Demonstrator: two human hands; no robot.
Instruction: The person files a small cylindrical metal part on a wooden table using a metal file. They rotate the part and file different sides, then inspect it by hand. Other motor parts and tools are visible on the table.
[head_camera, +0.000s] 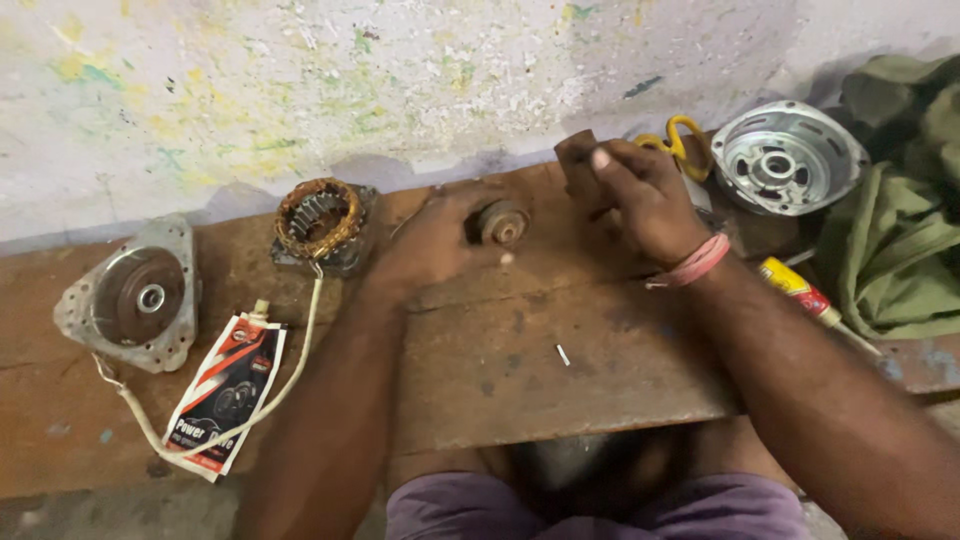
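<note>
Rotor (502, 224) against left hand (432, 243); right hand (640, 200) beside it.

- A flat sachet (228, 392) lies on the table (520, 370) at the lower left, near the front edge — a long rectangle set at a slant, its top end towards the wall. Its face is white with red and black panels and a dark picture in the middle; a small nozzle-like tip sticks out at the upper end. A pale cord crosses just beside its right edge.
- A small tube (797, 287) lies at the right side of the table, beside a green cloth (890, 260) — yellow and red, slanted, with a thin pale tip pointing down-right.
</note>
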